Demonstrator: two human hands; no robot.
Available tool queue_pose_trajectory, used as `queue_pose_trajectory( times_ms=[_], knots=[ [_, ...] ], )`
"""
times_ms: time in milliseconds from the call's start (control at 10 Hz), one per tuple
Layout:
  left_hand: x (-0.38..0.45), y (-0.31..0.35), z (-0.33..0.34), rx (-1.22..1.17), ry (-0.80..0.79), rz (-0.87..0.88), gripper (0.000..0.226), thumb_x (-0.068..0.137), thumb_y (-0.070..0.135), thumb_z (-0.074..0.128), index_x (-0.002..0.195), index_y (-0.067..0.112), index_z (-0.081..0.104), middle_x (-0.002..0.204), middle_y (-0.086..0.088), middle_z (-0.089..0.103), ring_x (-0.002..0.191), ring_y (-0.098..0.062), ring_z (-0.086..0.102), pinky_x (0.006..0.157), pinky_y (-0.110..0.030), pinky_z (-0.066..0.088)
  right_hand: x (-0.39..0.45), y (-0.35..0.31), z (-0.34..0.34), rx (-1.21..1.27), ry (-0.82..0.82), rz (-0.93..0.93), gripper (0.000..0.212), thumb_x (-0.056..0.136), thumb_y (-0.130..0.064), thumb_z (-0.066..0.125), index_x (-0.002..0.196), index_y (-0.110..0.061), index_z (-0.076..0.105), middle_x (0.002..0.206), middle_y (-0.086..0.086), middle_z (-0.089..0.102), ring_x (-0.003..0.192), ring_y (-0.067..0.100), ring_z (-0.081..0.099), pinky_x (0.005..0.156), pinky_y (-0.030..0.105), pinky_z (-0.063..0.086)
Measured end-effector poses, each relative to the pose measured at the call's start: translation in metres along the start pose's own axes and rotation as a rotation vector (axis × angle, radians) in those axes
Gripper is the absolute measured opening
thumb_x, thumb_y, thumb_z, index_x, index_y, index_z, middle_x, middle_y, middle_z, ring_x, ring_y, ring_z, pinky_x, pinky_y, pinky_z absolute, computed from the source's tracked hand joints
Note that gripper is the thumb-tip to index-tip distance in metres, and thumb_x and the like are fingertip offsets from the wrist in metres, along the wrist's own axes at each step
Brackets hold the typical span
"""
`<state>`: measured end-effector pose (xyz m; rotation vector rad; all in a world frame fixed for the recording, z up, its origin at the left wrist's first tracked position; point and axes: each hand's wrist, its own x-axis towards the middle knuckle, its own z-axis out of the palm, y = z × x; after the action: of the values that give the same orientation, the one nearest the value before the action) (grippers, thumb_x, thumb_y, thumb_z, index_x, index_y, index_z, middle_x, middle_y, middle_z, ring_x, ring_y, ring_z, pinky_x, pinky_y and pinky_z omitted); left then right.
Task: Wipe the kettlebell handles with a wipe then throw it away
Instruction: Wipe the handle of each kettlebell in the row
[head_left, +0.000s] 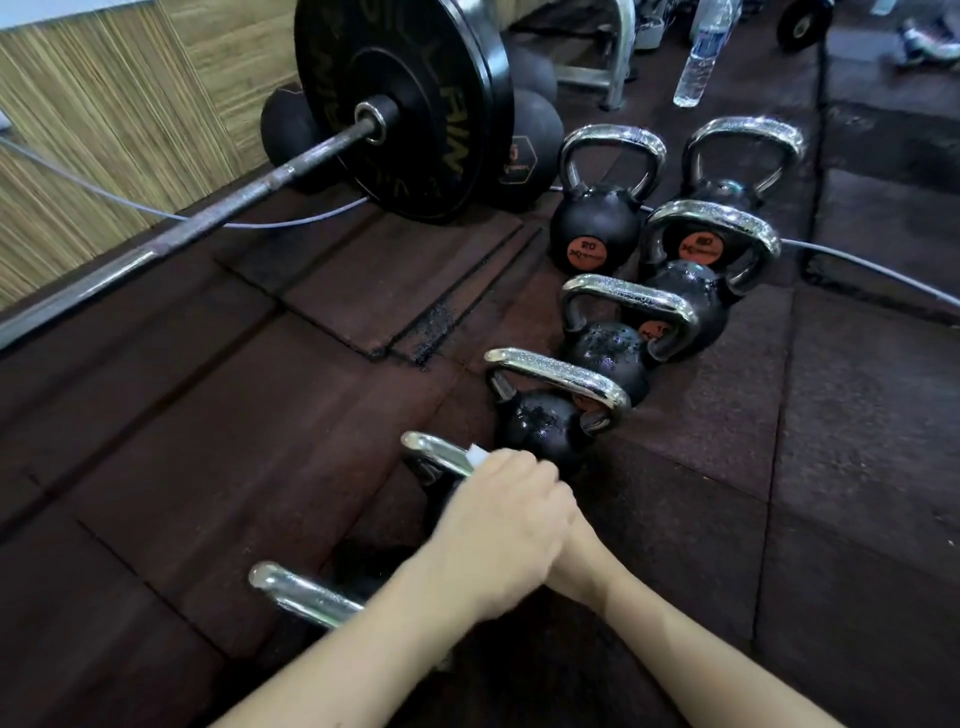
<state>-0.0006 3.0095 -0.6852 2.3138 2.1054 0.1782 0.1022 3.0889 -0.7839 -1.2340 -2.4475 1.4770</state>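
Observation:
Several black kettlebells with chrome handles stand in a diagonal row on the dark rubber floor. My left hand (501, 512) curls over the handle of the second-nearest kettlebell (434, 452), and a white wipe (479, 454) peeks out from under its fingers against the chrome. My right forearm comes in from the lower right; only the wrist of my right hand (579, 558) shows, the rest being hidden beneath my left hand. The nearest kettlebell handle (306, 597) sits partly under my left forearm.
Further kettlebells (558, 376) (626, 301) (595, 228) continue up the row to the right. A loaded barbell (400, 104) lies across the upper left, by a wood-pattern wall. A water bottle (701, 57) stands at the back, and a grey cable (862, 265) crosses the floor.

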Motion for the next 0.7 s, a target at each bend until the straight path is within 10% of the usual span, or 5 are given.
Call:
queue_pose_trajectory(
  times_ms=[200,400,600,700],
  knots=[
    [-0.021,-0.092,-0.018,0.055,0.016,-0.366,0.025,0.105,0.023,0.044,0.083,0.029,0.054,0.084,0.005,0.06,0.079,-0.017,0.059,0.084,-0.046,0.054,0.011,0.015,0.01,0.208,0.027,-0.047,0.113,0.043,-0.042,0.098,0.144,-0.031,0.049,0.123,-0.019,0.068,0.113,-0.009,0.062,0.105,0.024,0.048],
    [-0.009,-0.055,-0.022,-0.02,0.026,-0.415,0.022,0.093,0.015,0.043,0.081,0.028,0.056,0.085,-0.001,0.062,0.078,-0.024,0.061,0.071,-0.042,0.049,0.009,0.012,0.006,0.12,0.03,-0.061,0.111,0.044,-0.057,0.091,0.143,-0.033,0.049,0.133,-0.02,0.061,0.122,-0.005,0.056,0.104,0.021,0.046],
    [-0.005,0.013,0.003,0.052,0.052,-0.041,0.026,0.101,0.024,0.041,0.099,0.017,0.066,0.098,-0.003,0.063,0.092,-0.029,0.057,0.094,-0.047,0.046,0.002,0.007,0.0,-0.04,-0.042,-0.091,0.055,0.084,-0.044,0.059,0.128,-0.01,0.059,0.112,-0.014,0.055,0.112,0.009,0.057,0.089,0.011,0.042],
    [-0.003,-0.023,-0.005,0.086,0.039,-0.121,0.026,0.093,0.025,0.045,0.093,0.019,0.071,0.088,-0.002,0.068,0.082,-0.03,0.064,0.078,-0.047,0.053,0.009,0.004,0.003,-0.026,0.007,-0.09,0.085,0.056,-0.068,0.065,0.132,-0.03,0.056,0.115,-0.03,0.056,0.115,-0.003,0.056,0.088,0.004,0.04]
  ],
)
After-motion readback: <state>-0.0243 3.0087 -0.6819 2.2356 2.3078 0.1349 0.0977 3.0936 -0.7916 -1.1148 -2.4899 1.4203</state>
